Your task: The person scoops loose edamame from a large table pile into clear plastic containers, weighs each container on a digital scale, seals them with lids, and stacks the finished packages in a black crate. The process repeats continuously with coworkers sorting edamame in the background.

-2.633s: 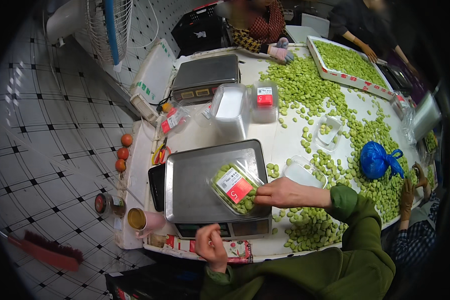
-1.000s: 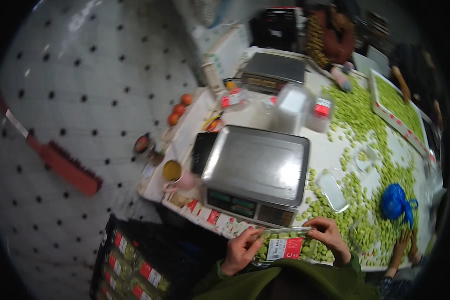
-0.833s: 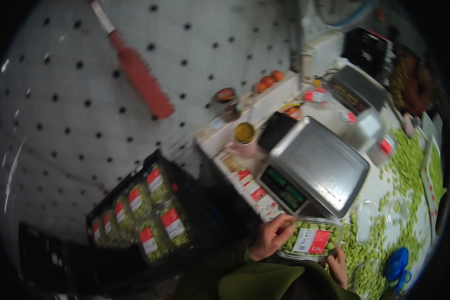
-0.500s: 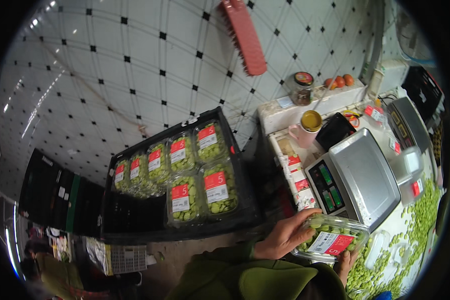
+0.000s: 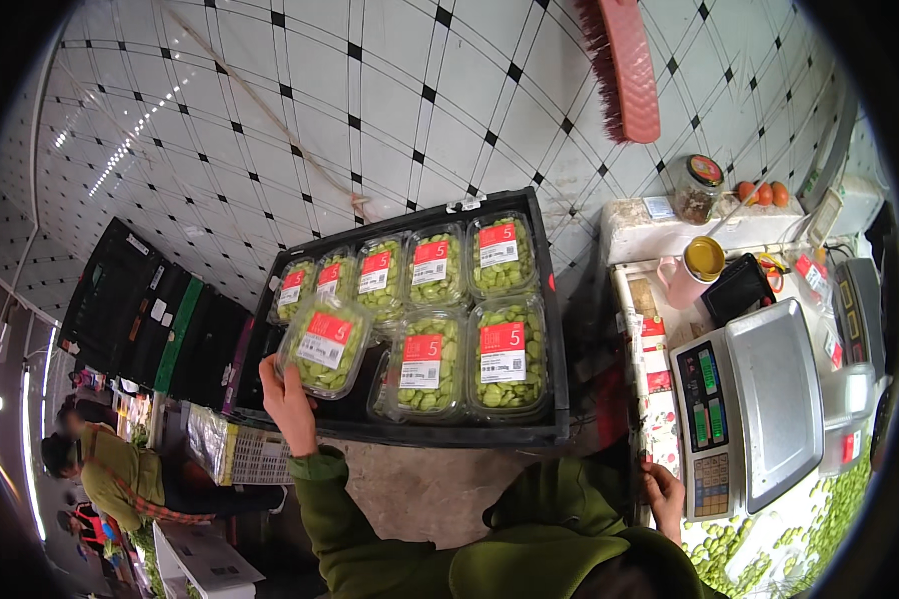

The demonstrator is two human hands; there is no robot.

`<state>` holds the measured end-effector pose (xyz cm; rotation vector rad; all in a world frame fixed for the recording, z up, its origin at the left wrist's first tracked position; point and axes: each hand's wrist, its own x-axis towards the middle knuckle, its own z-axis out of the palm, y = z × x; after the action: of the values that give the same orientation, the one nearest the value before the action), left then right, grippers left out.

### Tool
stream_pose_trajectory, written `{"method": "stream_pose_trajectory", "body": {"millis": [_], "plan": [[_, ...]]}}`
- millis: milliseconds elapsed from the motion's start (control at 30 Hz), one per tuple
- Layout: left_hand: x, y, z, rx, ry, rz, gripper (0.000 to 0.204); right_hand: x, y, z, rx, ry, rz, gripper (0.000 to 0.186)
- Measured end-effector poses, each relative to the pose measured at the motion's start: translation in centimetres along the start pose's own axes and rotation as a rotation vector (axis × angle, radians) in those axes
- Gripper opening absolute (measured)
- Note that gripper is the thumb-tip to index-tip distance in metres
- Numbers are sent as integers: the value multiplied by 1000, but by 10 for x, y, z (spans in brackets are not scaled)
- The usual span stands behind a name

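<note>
My left hand [image 5: 292, 401] grips a clear plastic box of shelled green beans [image 5: 322, 355] with a red-and-white label, raised at the near left of a black crate [image 5: 559, 389]. The crate holds several similar boxes, in two rows, such as the near right box [image 5: 509, 394]. My right hand [image 5: 662, 493] is at the edge of the white worktable, beside the keypad of the weighing scale [image 5: 779, 399], with fingers loosely bent and nothing visible in them. The scale's metal plate has nothing on it.
Stacked black crates [image 5: 120, 299] stand left; a co-worker [image 5: 120, 479] works beyond at lower left. A pink mug [image 5: 679, 285], jar [image 5: 697, 195], second scale [image 5: 857, 319] and loose beans [image 5: 834, 519] are at right. A red brush [image 5: 629, 80] shows above.
The view has turned left to the crate. The box went from the scale into both hands, then left with my left hand to the crate; my right hand let go.
</note>
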<state>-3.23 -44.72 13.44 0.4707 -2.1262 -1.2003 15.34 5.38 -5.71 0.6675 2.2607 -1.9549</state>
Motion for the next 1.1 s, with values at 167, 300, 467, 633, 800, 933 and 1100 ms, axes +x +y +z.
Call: {"method": "stream_pose_trajectory", "body": {"millis": [167, 300, 467, 633, 800, 933, 1100], "plan": [[19, -57, -10, 322, -207, -205, 23, 5, 9, -2, 241, -26, 118, 24], [30, -65, 15, 171, -449, -219, 19, 3, -7, 3, 184, 5, 164, 22], [65, -109, 32, 1253, -767, 383, 41, -2, -10, 4, 21, 81, 97, 22], [-6, -15, 117, 587, -634, 519, 35, -20, 16, 9, -122, 203, -16, 28], [-81, 74, 189, 158, -961, 710, 30, -71, 17, 3, -118, 592, -66, 22], [-119, 110, 213, -11, -1186, 780, 25, -124, 4, -31, -78, 1014, 69, 17], [-144, 130, 213, -131, -1350, 796, 20, -224, 50, -98, -825, 1680, 372, 25]]}}
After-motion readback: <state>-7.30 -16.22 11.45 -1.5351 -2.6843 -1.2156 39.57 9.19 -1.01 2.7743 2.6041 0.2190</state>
